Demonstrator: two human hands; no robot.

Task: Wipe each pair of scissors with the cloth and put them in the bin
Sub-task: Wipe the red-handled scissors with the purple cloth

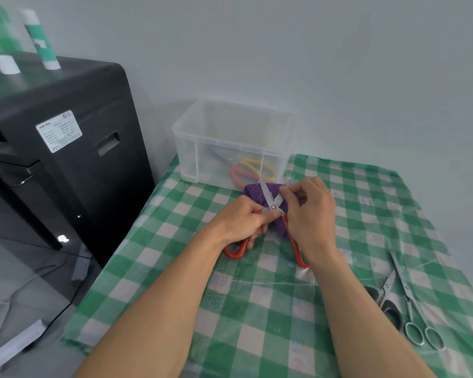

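Scissors with red handles [273,206] are being held splayed between the hands: left hand [243,222] is gripping near the pivot, steadying them; right hand [311,211] is pinching purple cloth [254,193] onto one blade; clear bin [191,148] is standing just beyond.

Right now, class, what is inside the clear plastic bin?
Through the wall of the clear bin, yellow handle loops and red handle loops of scissors show, with faint blades. The purple cloth covers the wall's lower edge, so more may be hidden.
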